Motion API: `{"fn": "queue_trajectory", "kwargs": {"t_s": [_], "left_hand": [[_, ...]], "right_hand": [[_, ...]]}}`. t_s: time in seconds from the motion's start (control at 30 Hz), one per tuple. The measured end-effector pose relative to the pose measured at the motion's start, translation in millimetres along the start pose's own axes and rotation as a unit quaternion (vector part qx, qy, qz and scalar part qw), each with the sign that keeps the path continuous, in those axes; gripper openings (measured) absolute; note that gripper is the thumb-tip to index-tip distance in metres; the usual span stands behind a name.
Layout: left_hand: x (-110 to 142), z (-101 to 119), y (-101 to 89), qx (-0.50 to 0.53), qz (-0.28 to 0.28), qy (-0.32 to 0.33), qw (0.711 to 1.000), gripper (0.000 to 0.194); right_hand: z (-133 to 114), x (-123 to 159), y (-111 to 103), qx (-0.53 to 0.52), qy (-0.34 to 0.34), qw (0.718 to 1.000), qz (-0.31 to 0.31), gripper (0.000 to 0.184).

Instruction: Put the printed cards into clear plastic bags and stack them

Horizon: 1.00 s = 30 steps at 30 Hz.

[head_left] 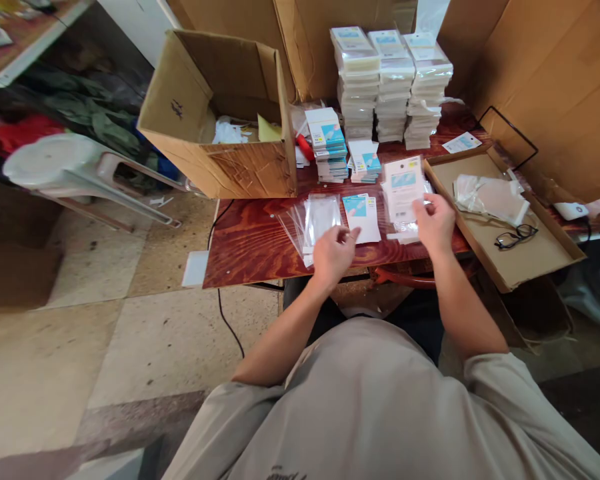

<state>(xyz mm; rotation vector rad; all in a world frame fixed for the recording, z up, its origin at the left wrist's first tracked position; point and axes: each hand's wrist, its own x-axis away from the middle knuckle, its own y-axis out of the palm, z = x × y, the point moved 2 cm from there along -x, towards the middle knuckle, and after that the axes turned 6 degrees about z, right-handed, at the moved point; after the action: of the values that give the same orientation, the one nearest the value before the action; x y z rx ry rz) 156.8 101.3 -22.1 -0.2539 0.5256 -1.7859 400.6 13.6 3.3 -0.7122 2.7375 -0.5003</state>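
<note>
My right hand (436,223) pinches the right edge of a bagged card (404,190), a white printed card in a clear sleeve with a hang hole. Beneath it lie more clear-wrapped pieces (406,233). My left hand (333,255) is over the near edge of a fanned pile of clear plastic bags (323,217). Its fingers are loosely bent, with nothing visible in them. Between the hands rests a small pile of blue-and-white cards (362,219), close to my left fingertips.
Behind stand stacked cards (327,143), a shorter card stack (364,162) and three tall stacks of bagged cards (357,83). An open cardboard box (220,163) is at left. The shallow carton tray (513,267) at right holds eyeglasses (516,236) and clear bags (493,197).
</note>
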Motion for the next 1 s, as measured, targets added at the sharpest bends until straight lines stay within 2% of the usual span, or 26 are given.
{"fn": "queue_trajectory", "kwargs": {"t_s": [0.07,0.1,0.13,0.2,0.27,0.33,0.4,0.47,0.53,0.63,0.73,0.8,0.87,0.93,1.0], "left_hand": [[-23,-15,-19.6,-0.139,0.097,0.001,0.986,0.032],[-34,-24,-27.4,-0.194,0.106,-0.012,0.975,0.038],[-45,-33,-33.7,-0.231,0.095,-0.032,0.968,0.044],[-63,-49,-43.1,-0.256,0.052,-0.075,0.962,0.049],[-75,-59,-48.7,-0.248,0.017,-0.104,0.963,0.045],[-82,-62,-52.0,-0.24,0.006,-0.117,0.964,0.034],[-84,-61,-53.8,-0.243,0.01,-0.116,0.963,0.027],[-84,-58,-55.3,-0.25,0.014,-0.11,0.962,0.026],[-81,-55,-57.4,-0.248,0.01,-0.1,0.964,0.026],[-74,-51,-63.1,-0.228,0.033,-0.078,0.97,0.027],[-67,-49,-66.9,-0.181,0.089,-0.03,0.979,0.028],[-64,-50,-64.2,-0.088,0.11,-0.031,0.99,0.025],[-62,-53,-56.2,0.063,0.11,-0.09,0.988,0.02],[-60,-56,-45.4,0.21,0.104,-0.159,0.959,0.015],[-58,-58,-36.0,0.3,0.106,-0.203,0.926,0.018]], "right_hand": [[8,-26,-9,0.172,-0.034,0.983,0.046,0.033],[10,-33,-11,0.242,-0.051,0.967,0.059,0.033],[10,-35,-10,0.296,-0.071,0.95,0.071,0.036],[5,-24,-1,0.337,-0.123,0.931,0.061,0.042],[-7,2,20,0.335,-0.189,0.923,-0.008,0.037],[-23,33,48,0.33,-0.234,0.907,-0.115,0.037],[-38,57,76,0.356,-0.239,0.889,-0.161,0.051],[-49,70,98,0.406,-0.212,0.868,-0.191,0.061],[-55,73,108,0.441,-0.191,0.848,-0.221,0.06],[-58,72,106,0.452,-0.195,0.828,-0.268,0.048],[-56,73,98,0.446,-0.21,0.815,-0.304,0.038],[-54,75,94,0.43,-0.22,0.817,-0.314,0.029],[-53,76,92,0.406,-0.228,0.829,-0.31,0.02],[-53,74,85,0.392,-0.23,0.841,-0.292,0.016],[-54,69,72,0.399,-0.227,0.852,-0.252,0.025]]}}
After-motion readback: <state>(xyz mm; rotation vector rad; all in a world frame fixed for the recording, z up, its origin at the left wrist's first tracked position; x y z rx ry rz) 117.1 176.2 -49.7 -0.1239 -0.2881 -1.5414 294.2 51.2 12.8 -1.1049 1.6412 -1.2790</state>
